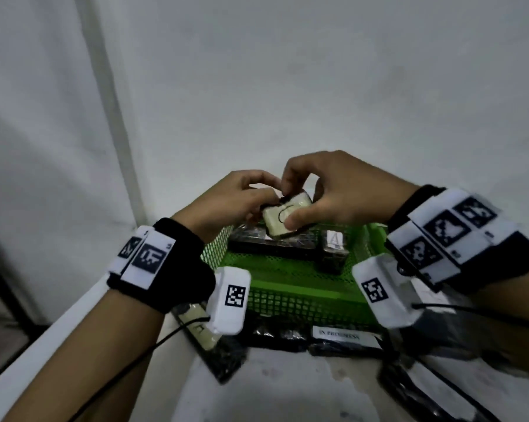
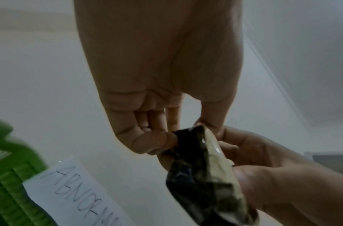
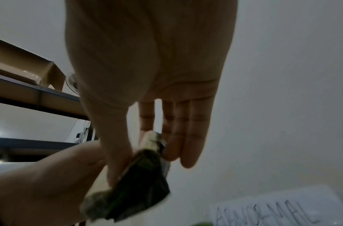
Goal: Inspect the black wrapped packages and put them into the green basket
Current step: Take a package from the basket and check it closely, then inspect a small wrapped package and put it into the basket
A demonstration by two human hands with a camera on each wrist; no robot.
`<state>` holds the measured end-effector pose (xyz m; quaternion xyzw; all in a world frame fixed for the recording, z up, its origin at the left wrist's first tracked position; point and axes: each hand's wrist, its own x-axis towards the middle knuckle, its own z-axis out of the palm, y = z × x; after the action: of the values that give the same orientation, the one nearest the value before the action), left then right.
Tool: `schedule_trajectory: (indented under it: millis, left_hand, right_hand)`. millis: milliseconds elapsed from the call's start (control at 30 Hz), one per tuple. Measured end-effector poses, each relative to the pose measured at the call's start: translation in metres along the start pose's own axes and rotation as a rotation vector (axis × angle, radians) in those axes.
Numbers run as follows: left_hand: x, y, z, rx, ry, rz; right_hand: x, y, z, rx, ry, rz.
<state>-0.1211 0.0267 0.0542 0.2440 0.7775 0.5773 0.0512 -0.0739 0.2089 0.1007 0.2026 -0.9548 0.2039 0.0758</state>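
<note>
1. Package (image 1: 286,219), black-wrapped with a pale label face, is held above the green basket (image 1: 290,287); it is pinched by the left hand (image 1: 229,202) at one end and clasped by the right hand (image 1: 333,193).
2. Turning it slowly, so every side is seen, is advised before lowering.
3. Two packages (image 1: 272,242) are counted inside the basket; at least four lie on the desk (image 1: 287,385).

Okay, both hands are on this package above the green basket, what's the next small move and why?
Probably lower it into the green basket. Both the left hand and the right hand pinch the package right above it, label face up, so the check looks nearly over. Two packages already lie at the far side; the near floor is bare.
</note>
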Motion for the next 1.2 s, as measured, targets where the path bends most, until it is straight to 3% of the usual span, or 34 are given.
schedule_trajectory:
  millis: [100,267,333,533,767,1000,1100,1200]
  left_hand:
    - [0.009,-0.008,-0.02,-0.084,0.067,-0.103]
    - [0.025,-0.029,-0.049,-0.451,0.534,-0.154]
    - [0.032,-0.039,-0.055,-0.616,0.631,-0.176]
    - [0.04,-0.073,-0.049,-0.638,0.594,-0.362]
    - [0.041,-0.079,-0.046,-0.601,0.526,-0.349]
    - [0.013,-0.057,-0.056,-0.505,0.52,-0.311]
    - [-0.02,-0.047,-0.069,-0.429,0.546,-0.261]
    - [-0.05,-0.047,-0.076,-0.313,0.563,-0.279]
  right_hand:
    - [0.047,0.01,0.012,0.056,-0.107,0.052]
    - [0.104,0.029,0.062,0.115,-0.223,0.125]
    - [0.122,0.035,0.091,0.088,-0.284,0.129]
    - [0.15,0.058,0.151,-0.07,-0.391,0.151]
    - [0.142,0.058,0.168,-0.359,-0.183,-0.029]
    - [0.144,0.041,0.109,-0.414,-0.173,-0.044]
    - [0.128,0.007,0.074,-0.514,-0.098,-0.104]
    - [0.09,-0.036,0.065,-0.386,-0.013,-0.144]
